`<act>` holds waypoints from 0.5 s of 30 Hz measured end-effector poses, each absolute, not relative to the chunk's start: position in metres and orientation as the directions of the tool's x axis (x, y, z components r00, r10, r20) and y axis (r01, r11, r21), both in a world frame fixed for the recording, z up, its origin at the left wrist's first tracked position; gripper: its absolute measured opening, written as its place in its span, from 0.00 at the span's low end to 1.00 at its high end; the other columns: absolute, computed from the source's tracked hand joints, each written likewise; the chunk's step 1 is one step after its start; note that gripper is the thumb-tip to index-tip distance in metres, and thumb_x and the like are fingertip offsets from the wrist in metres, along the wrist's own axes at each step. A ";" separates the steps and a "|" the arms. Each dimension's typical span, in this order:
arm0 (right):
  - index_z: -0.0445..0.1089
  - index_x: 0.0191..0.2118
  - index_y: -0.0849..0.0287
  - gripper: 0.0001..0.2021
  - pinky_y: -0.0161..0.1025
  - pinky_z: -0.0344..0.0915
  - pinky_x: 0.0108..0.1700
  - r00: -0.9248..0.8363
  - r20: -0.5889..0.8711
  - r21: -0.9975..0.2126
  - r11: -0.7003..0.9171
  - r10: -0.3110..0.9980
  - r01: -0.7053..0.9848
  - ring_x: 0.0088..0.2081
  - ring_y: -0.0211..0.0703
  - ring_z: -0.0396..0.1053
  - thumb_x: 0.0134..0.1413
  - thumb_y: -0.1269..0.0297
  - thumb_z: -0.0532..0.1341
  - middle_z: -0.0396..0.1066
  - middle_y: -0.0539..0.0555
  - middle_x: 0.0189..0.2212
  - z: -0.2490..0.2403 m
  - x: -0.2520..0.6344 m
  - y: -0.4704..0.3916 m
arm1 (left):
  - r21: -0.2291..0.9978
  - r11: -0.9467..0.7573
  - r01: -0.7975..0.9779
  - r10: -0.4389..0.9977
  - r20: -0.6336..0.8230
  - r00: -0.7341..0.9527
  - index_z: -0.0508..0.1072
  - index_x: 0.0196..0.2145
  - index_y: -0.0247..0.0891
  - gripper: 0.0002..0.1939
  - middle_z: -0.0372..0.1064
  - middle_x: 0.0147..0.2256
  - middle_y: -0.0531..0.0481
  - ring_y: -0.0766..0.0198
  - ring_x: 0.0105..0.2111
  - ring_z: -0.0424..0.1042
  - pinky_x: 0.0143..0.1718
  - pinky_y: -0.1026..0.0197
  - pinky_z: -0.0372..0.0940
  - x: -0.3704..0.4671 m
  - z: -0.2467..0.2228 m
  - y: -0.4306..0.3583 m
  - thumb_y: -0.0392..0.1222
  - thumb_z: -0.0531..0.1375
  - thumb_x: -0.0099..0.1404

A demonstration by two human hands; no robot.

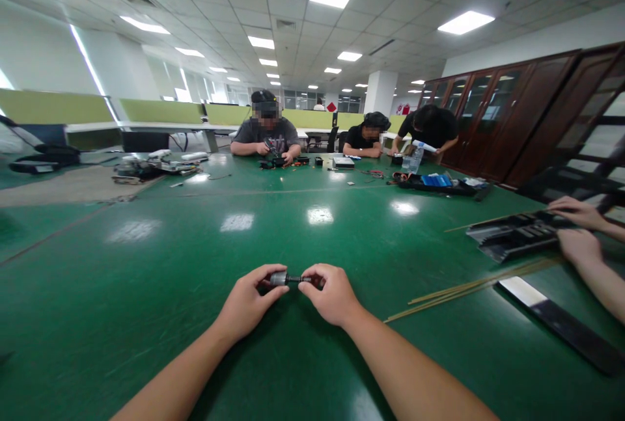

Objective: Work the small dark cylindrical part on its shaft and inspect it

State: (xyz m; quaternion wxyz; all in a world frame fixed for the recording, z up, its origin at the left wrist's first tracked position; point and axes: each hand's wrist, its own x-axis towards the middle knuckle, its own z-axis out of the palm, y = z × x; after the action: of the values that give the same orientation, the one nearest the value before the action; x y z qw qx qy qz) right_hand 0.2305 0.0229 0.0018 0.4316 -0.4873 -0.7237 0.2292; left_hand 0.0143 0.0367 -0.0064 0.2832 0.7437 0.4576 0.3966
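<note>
Nearest, the thick end of a metal part (278,278) is pinched by the fingers of the left hand (244,304), and the far end of its thin shaft (295,279) is gripped by the right hand (334,297); the part is held roughly level over the green table (205,239), though whether the table is touched cannot be told. Since only fingertips seem to be used, the smooth, rounded body could be twirled or slipped out of the grasp and rolled away; if the two ends are pulled unevenly, the shaft could be tilted, and any loose piece on it could be dropped. To the right, thin rods (439,294) and a dark flat bar (561,326) are laid out; a rolling part could be stopped or hidden there. Beyond, a black frame (517,232) is handled by a co-worker's hands (581,248); if it is shoved, the rods could be knocked. Farther off, a bottle (414,159) is seen; if bumped, it could be tipped.
</note>
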 end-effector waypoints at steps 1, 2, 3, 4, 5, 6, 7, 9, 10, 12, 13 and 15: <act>0.76 0.35 0.56 0.04 0.34 0.60 0.32 -0.150 0.400 -0.753 0.418 0.904 0.508 0.30 0.38 0.67 0.52 0.64 0.65 0.74 0.49 0.28 0.001 0.231 0.023 | 0.784 -0.421 0.457 0.905 0.331 0.267 0.72 0.50 0.47 0.17 0.73 0.46 0.51 0.58 0.44 0.73 0.48 0.56 0.67 0.014 -0.006 0.037 0.47 0.64 0.63; 0.76 0.35 0.56 0.04 0.34 0.60 0.32 -0.149 0.398 -0.754 0.416 0.905 0.508 0.30 0.38 0.67 0.52 0.64 0.65 0.74 0.49 0.28 0.001 0.231 0.023 | 0.783 -0.423 0.457 0.904 0.331 0.269 0.72 0.50 0.47 0.17 0.73 0.46 0.51 0.58 0.44 0.73 0.48 0.56 0.67 0.015 -0.006 0.037 0.47 0.64 0.63; 0.76 0.35 0.56 0.04 0.33 0.60 0.32 -0.148 0.398 -0.755 0.415 0.905 0.508 0.30 0.38 0.68 0.52 0.64 0.65 0.74 0.49 0.28 0.001 0.231 0.023 | 0.781 -0.424 0.458 0.904 0.333 0.269 0.72 0.50 0.47 0.17 0.73 0.46 0.51 0.58 0.44 0.73 0.48 0.56 0.67 0.015 -0.006 0.037 0.47 0.64 0.63; 0.76 0.35 0.56 0.04 0.33 0.60 0.32 -0.146 0.397 -0.756 0.413 0.906 0.508 0.30 0.38 0.68 0.52 0.64 0.65 0.74 0.49 0.28 0.000 0.231 0.023 | 0.780 -0.426 0.459 0.903 0.336 0.267 0.72 0.50 0.47 0.17 0.73 0.47 0.51 0.58 0.44 0.73 0.49 0.56 0.67 0.014 -0.006 0.037 0.47 0.64 0.62; 0.76 0.35 0.56 0.04 0.33 0.60 0.32 -0.143 0.396 -0.757 0.410 0.907 0.508 0.30 0.38 0.68 0.52 0.64 0.65 0.74 0.49 0.28 0.000 0.231 0.023 | 0.779 -0.427 0.460 0.903 0.339 0.264 0.72 0.50 0.47 0.17 0.73 0.47 0.51 0.58 0.45 0.73 0.49 0.56 0.67 0.014 -0.007 0.037 0.47 0.64 0.62; 0.76 0.35 0.56 0.04 0.33 0.60 0.32 -0.137 0.395 -0.758 0.406 0.909 0.510 0.29 0.38 0.68 0.52 0.64 0.65 0.74 0.49 0.28 0.000 0.231 0.024 | 0.778 -0.427 0.461 0.903 0.343 0.258 0.73 0.50 0.47 0.18 0.73 0.47 0.51 0.58 0.45 0.73 0.49 0.55 0.67 0.014 -0.007 0.037 0.47 0.64 0.62; 0.75 0.35 0.56 0.04 0.34 0.60 0.32 -0.131 0.393 -0.760 0.401 0.910 0.511 0.29 0.38 0.68 0.52 0.64 0.65 0.74 0.49 0.28 0.000 0.231 0.024 | 0.778 -0.425 0.461 0.904 0.345 0.251 0.73 0.50 0.46 0.18 0.73 0.47 0.51 0.57 0.45 0.73 0.49 0.55 0.67 0.014 -0.007 0.037 0.47 0.64 0.62; 0.75 0.35 0.57 0.04 0.34 0.61 0.32 -0.121 0.388 -0.763 0.392 0.914 0.514 0.29 0.38 0.68 0.53 0.64 0.64 0.74 0.49 0.28 0.000 0.231 0.024 | 0.780 -0.421 0.463 0.906 0.347 0.241 0.73 0.50 0.46 0.18 0.73 0.47 0.50 0.57 0.45 0.73 0.49 0.55 0.68 0.014 -0.007 0.038 0.47 0.63 0.62; 0.75 0.35 0.57 0.05 0.34 0.61 0.32 -0.118 0.386 -0.765 0.389 0.915 0.514 0.29 0.38 0.68 0.53 0.64 0.64 0.74 0.49 0.28 0.000 0.231 0.024 | 0.780 -0.420 0.463 0.907 0.347 0.239 0.73 0.50 0.46 0.18 0.73 0.47 0.50 0.57 0.45 0.73 0.49 0.55 0.68 0.014 -0.007 0.038 0.48 0.63 0.62; 0.75 0.35 0.57 0.05 0.34 0.61 0.33 -0.116 0.383 -0.766 0.385 0.917 0.516 0.29 0.38 0.68 0.53 0.64 0.64 0.74 0.50 0.28 0.001 0.231 0.023 | 0.780 -0.421 0.463 0.907 0.348 0.237 0.73 0.50 0.45 0.18 0.73 0.47 0.49 0.56 0.45 0.73 0.49 0.55 0.68 0.014 -0.007 0.038 0.48 0.63 0.62; 0.75 0.35 0.57 0.05 0.34 0.61 0.33 -0.115 0.381 -0.765 0.383 0.917 0.518 0.29 0.38 0.68 0.53 0.64 0.64 0.74 0.50 0.28 0.001 0.231 0.023 | 0.780 -0.422 0.463 0.906 0.349 0.238 0.73 0.50 0.45 0.18 0.73 0.47 0.49 0.56 0.44 0.73 0.49 0.55 0.68 0.014 -0.007 0.038 0.48 0.63 0.62; 0.75 0.34 0.57 0.05 0.34 0.61 0.32 -0.115 0.379 -0.762 0.380 0.918 0.525 0.29 0.38 0.68 0.53 0.64 0.64 0.74 0.50 0.28 0.002 0.231 0.023 | 0.780 -0.422 0.462 0.906 0.349 0.239 0.73 0.50 0.45 0.18 0.73 0.47 0.49 0.56 0.44 0.74 0.48 0.54 0.69 0.013 -0.006 0.038 0.48 0.63 0.62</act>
State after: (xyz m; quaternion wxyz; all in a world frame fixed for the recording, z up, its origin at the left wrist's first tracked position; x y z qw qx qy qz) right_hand 0.2309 0.0227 0.0021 0.4300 -0.5076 -0.7107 0.2289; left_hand 0.0134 0.0382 -0.0062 0.2726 0.7382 0.4634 0.4075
